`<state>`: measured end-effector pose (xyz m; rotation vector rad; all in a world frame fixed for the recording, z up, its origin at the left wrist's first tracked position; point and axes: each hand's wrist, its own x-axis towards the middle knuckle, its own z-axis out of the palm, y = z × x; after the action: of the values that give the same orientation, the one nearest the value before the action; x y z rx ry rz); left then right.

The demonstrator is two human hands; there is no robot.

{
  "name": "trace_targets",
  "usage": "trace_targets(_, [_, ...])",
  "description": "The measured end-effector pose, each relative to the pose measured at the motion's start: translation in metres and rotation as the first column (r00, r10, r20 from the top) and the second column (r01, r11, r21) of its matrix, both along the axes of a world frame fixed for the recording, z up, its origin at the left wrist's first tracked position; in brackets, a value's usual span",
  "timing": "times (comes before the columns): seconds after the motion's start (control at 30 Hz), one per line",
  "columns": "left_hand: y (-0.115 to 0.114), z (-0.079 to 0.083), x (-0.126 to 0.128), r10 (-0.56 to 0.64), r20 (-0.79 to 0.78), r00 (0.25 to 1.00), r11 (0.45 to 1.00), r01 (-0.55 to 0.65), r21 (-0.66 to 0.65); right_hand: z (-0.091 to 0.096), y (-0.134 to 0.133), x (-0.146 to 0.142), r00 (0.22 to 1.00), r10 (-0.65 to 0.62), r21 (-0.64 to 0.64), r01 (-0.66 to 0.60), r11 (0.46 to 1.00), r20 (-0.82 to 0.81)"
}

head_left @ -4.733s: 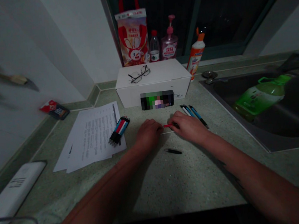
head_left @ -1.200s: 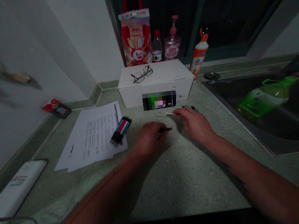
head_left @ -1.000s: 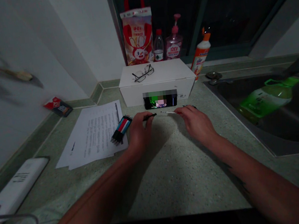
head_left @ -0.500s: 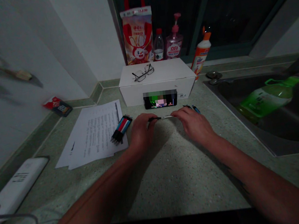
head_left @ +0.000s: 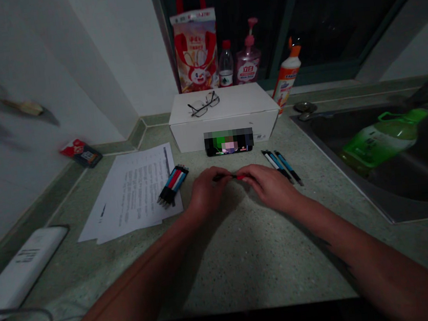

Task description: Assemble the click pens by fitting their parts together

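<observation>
Both of my hands meet over the green speckled counter [head_left: 247,249]. My left hand [head_left: 207,192] is closed on the black end of a red and black pen [head_left: 232,177]. My right hand [head_left: 269,185] is closed on the pen's red end. The pen lies level between the two hands, just above the counter. Right of my right hand lie three loose pens [head_left: 282,165] side by side. A bundle of several pens [head_left: 172,185] rests on the papers to the left of my left hand.
A white box [head_left: 224,118] with glasses [head_left: 203,103] on top stands behind, a phone [head_left: 229,143] leaning on its front. Printed papers [head_left: 134,192] lie left. A sink [head_left: 392,161] with a green bottle [head_left: 381,133] is right. Bottles and a bag stand at the window.
The hands have come closer together, so the thin white refill seen between them half a second ago is now hidden inside the pen. Both hands dropped slightly toward me.
</observation>
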<state>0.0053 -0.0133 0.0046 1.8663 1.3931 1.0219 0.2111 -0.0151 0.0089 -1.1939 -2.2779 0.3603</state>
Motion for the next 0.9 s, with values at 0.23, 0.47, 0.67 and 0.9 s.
trace_targets(0.23, [-0.002, 0.001, 0.0011, -0.013, 0.063, 0.998, 0.997, 0.018, -0.08, -0.0009, -0.0019, -0.0022, 0.999, -0.027, -0.023, 0.026, 0.999, -0.043])
trace_targets(0.47, [-0.0006, -0.005, 0.0005, -0.017, -0.02, 1.0, 0.999, 0.017, 0.034, -0.0019, -0.0016, -0.0021, 0.999, -0.006, -0.064, 0.003, 0.998, -0.051])
trace_targets(0.67, [-0.0012, -0.0081, -0.0007, -0.045, 0.023, 0.999, 0.997, 0.043, 0.07, -0.0031, -0.0002, -0.0018, 0.985, 0.006, -0.173, -0.036, 0.984, -0.17])
trace_targets(0.9, [-0.0013, -0.0031, 0.0007, -0.071, 0.063, 0.995, 0.997, 0.07, 0.028, -0.0043, 0.0025, -0.0013, 0.961, -0.017, -0.249, -0.055, 0.967, -0.277])
